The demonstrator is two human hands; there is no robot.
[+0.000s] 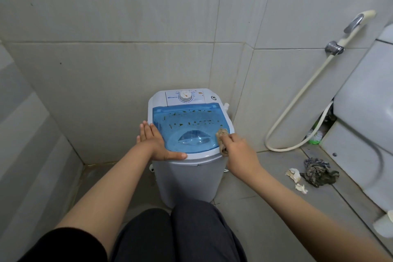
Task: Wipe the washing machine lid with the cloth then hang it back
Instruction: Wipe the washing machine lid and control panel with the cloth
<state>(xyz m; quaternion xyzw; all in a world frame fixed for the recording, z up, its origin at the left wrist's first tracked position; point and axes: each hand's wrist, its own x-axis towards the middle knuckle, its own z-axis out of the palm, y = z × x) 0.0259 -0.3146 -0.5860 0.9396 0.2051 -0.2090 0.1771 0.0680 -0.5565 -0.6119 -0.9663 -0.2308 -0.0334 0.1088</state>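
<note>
A small white washing machine (187, 174) stands in the tiled corner, with a translucent blue lid (189, 125) on top. Green-brown specks dot the far half of the lid. My left hand (156, 142) lies flat and open on the lid's left edge, its thumb along the front rim. My right hand (238, 153) is closed on a beige cloth (222, 136) at the lid's right edge. The cloth touches the lid there and hangs partly over the side.
A control panel with a dial (186, 97) sits behind the lid. A bidet sprayer and hose (302, 91) hang on the right wall. A toilet (365, 123) fills the right side. A crumpled rag (319, 171) and paper scraps (294, 174) lie on the floor.
</note>
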